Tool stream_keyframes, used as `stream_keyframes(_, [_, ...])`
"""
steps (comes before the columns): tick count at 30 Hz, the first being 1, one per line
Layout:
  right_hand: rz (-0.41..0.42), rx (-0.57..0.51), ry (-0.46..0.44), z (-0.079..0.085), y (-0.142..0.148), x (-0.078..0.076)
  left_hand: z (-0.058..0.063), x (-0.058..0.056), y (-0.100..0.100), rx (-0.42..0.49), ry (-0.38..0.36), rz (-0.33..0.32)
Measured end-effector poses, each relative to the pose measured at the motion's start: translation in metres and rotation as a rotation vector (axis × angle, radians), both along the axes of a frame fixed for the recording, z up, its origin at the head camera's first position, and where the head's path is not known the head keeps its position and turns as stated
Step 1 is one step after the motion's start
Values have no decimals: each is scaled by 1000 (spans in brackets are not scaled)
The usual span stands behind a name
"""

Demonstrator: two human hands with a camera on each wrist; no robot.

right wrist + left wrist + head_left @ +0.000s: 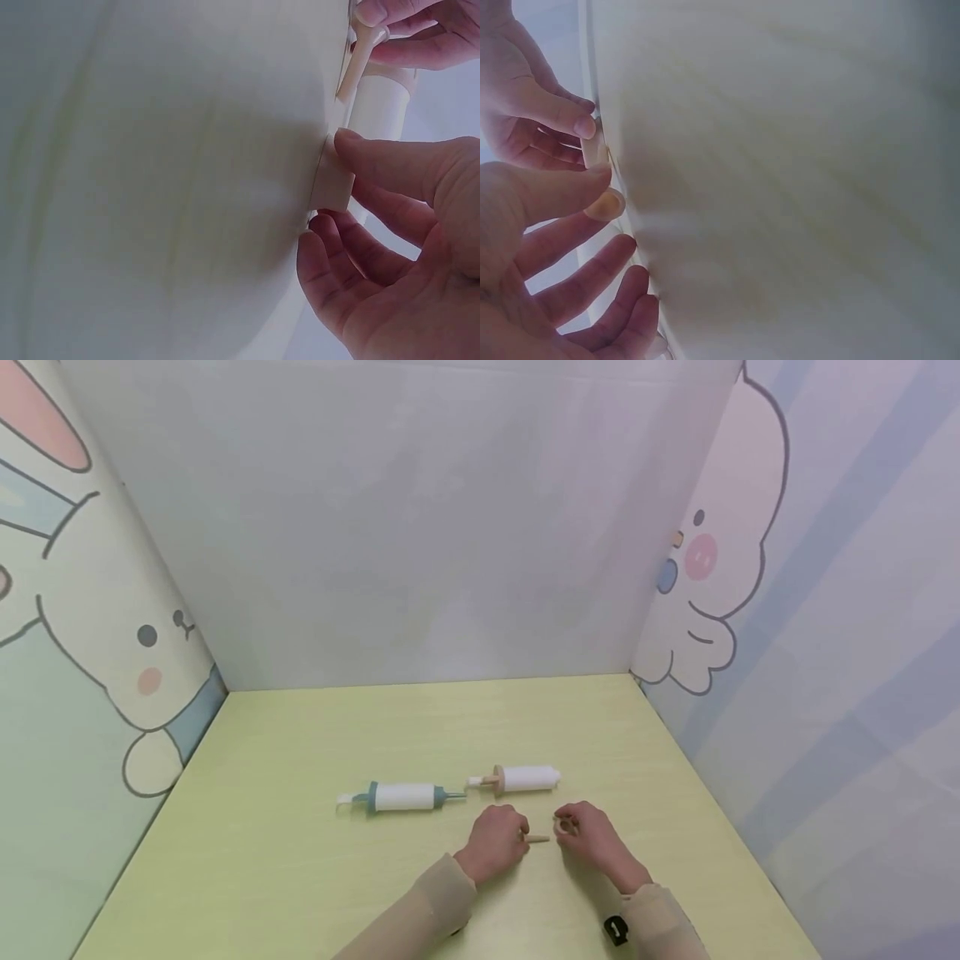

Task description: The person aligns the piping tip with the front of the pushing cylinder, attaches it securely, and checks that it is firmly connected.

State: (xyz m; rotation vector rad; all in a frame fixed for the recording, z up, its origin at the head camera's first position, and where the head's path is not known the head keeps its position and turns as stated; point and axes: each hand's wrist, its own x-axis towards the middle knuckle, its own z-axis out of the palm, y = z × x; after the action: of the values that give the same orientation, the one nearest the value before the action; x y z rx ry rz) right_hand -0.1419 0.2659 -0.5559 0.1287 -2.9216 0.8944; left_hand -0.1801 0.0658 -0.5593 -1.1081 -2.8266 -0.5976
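Note:
Near the front middle of the table, my left hand [493, 842] pinches a small beige tapered peg [538, 839] by its wider end. Its thin end points right, toward the other hand. In the left wrist view the round flared end [606, 205] shows between thumb and index finger. My right hand [597, 837] holds a beige curved piece [332, 180] between thumb and fingers, low over the table. The two pieces are apart. Behind the hands lie a white cylinder with a brown collar [528, 778] and a longer white cylinder with teal ends [405, 797].
Both cylinders lie on their sides on the yellow table [285, 860], each with a narrow white-tipped rod at its left. A grey-white back wall [420, 543] and cartoon-printed side panels [810, 710] enclose it. A black wrist device [616, 930] shows beside the right sleeve.

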Motion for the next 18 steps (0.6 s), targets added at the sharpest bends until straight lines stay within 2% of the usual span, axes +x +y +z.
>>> stream_keyframes(12, [-17, 2, -6, 2, 2, 0, 3, 2, -1, 17, 9, -13])
stream_keyframes(18, [-20, -8, -7, 6, 3, 0, 8, -1, -3, 63, -14, -20])
